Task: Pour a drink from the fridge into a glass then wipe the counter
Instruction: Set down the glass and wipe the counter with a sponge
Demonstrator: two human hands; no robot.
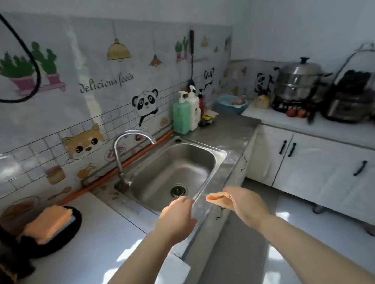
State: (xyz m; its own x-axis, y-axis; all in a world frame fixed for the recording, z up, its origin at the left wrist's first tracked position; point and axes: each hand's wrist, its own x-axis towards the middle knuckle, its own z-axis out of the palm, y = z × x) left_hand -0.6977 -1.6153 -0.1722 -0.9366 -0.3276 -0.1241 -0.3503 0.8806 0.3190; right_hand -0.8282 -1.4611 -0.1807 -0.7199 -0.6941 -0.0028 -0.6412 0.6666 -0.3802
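We see the right hand [247, 205] at lower centre-right of the frame, its fingers folded round a crumpled orange cloth [217, 198]. One end of the cloth sticks out toward the left, just above the front corner of the steel sink [222, 155]. The left hand [177, 217] hovers beside it, at lower centre, over the sink's front rim. Its back faces us, its fingers are loosely bent downward, and we see nothing held in them. The two hands are near each other but apart.

The sink basin sits mid-frame with a curved faucet [126, 144] at its left. On the white counter [96, 242] at lower left, a stack of orange cloths [48, 225] lies on a black tray [68, 239].

Behind the sink, upper centre, stand a green pump bottle [181, 118] and a white spray bottle [194, 111], touching. Further right are a blue bowl [232, 106] and a steel steamer pot [297, 81], above white cabinets [312, 164].
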